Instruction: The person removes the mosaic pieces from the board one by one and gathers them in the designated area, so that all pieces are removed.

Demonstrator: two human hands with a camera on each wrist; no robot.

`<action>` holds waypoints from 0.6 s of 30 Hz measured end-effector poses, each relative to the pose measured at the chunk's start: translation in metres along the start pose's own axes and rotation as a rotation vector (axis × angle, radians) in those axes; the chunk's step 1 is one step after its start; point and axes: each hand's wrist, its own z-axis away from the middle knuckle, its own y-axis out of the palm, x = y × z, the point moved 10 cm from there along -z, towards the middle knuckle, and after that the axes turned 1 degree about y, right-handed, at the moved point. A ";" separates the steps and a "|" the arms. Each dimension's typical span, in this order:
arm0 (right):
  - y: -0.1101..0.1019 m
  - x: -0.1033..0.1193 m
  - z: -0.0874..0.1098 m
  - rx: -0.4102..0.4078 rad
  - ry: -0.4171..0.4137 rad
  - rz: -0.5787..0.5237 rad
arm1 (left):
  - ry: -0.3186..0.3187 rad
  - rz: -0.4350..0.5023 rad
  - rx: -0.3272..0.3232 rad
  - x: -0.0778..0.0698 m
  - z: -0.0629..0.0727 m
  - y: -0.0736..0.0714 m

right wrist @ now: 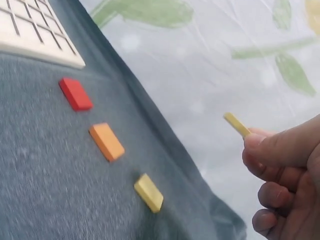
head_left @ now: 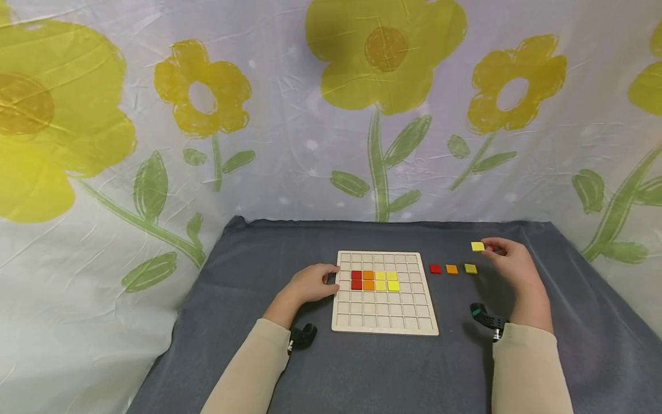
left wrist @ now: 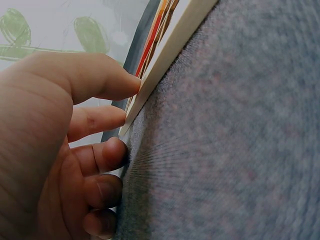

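Note:
A pale wooden grid board (head_left: 383,310) lies on the cloth, with red tiles (head_left: 357,275), orange tiles (head_left: 368,275) and several yellow tiles (head_left: 380,275) side by side in two rows of its cells. At the board's left edge rests my left hand (head_left: 312,283); its thumb and index fingertip touch the rim, as the left wrist view shows, while the other fingers bend loosely. My right hand (head_left: 511,265) pinches a thin yellow square tile (right wrist: 236,124) between thumb and fingers, held in the air beyond the board's right side.
Right of the board, a loose red tile (head_left: 435,268), an orange tile (head_left: 451,269) and a yellow tile (head_left: 470,268) lie in a spaced row on the dark grey cloth (head_left: 383,374). A flower-printed curtain (head_left: 289,144) hangs behind the table.

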 end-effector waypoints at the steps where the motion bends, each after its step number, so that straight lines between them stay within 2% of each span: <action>1: -0.001 -0.003 0.001 0.000 0.006 0.002 | 0.000 0.000 -0.001 0.000 0.000 0.000; 8: -0.007 -0.023 0.003 -0.006 0.010 0.038 | -0.001 0.005 -0.003 0.002 0.000 0.000; 18: -0.006 -0.056 0.006 0.051 0.061 0.075 | -0.007 0.007 -0.003 0.002 -0.001 0.000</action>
